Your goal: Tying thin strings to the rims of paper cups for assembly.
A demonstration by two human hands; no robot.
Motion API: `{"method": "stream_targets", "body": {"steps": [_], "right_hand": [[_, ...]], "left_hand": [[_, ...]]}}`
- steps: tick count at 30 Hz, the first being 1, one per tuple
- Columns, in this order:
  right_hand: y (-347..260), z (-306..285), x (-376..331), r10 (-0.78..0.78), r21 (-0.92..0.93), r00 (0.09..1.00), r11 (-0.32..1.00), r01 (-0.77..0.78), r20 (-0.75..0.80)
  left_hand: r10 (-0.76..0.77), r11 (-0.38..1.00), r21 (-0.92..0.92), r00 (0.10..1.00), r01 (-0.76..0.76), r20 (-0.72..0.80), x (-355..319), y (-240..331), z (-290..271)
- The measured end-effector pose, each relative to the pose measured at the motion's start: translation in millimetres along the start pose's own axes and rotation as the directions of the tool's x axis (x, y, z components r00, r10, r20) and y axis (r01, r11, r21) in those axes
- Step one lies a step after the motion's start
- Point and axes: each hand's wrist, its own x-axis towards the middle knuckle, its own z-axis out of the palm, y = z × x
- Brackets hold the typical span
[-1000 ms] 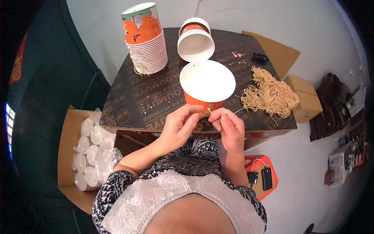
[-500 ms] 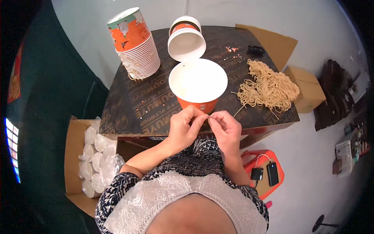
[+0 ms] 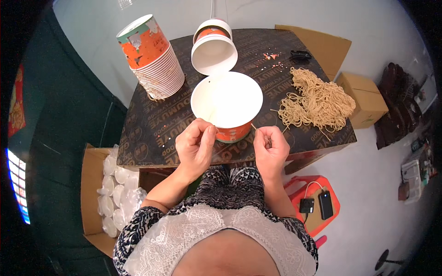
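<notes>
An orange paper bucket (image 3: pixel 233 133) with a white inside stands before me near the table's front edge, and a small dark hole shows near its far-left rim. At its near-left rim, my left hand (image 3: pixel 195 146) is closed in a pinch; a faint pale strand shows just above the fingertips against the white wall. To the right of the bucket my right hand (image 3: pixel 271 149) pinches a beige cord (image 3: pixel 253 126), whose short end sticks out toward the bucket. The rest of the cord is hidden by the fingers and bucket.
A tall stack of orange buckets (image 3: pixel 159 69) stands at the back left, and white-lined tubs (image 3: pixel 214 55) lie behind the bucket. A heap of beige cords (image 3: pixel 317 101) lies right, with a black object (image 3: pixel 300 54) behind. A carton (image 3: pixel 92 184) of clear-wrapped lids sits lower left.
My hands were together in front of the bucket; now they have moved apart, the left one to the bucket's near-left rim and the right one slightly right. The cord end now shows at the right fingers.
</notes>
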Motion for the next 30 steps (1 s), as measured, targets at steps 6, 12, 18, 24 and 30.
{"method": "stream_targets", "body": {"steps": [6, 12, 18, 24, 30], "right_hand": [[6.3, 2.4, 2.3, 0.003, -0.021, 1.0, 1.0, -0.003, 0.017], [7.4, 5.9, 5.2, -0.013, -0.061, 1.0, 0.998, 0.015, 0.027], [9.4, 8.6, 9.3, -0.01, -0.057, 1.0, 0.998, 0.011, 0.016], [10.3, 12.9, 12.2, -0.033, -0.052, 0.998, 0.998, 0.035, 0.045], [9.7, 14.8, 12.9, -0.058, -0.012, 0.997, 0.998, 0.059, 0.046]], "left_hand": [[0.025, 0.999, 0.019, 1.0, -0.025, 0.005, 1.7, -1.9, -0.7], [0.032, 0.998, 0.047, 0.999, -0.033, 0.017, 9.6, 0.4, -5.7], [-0.014, 0.968, 0.243, 0.957, -0.059, 0.291, 58.8, 17.5, -6.6], [-0.12, 0.931, 0.332, 0.73, -0.153, 0.673, 96.9, 7.0, -1.8], [-0.097, 0.967, 0.198, 0.486, -0.161, 0.868, 109.1, -20.5, 11.0]]}}
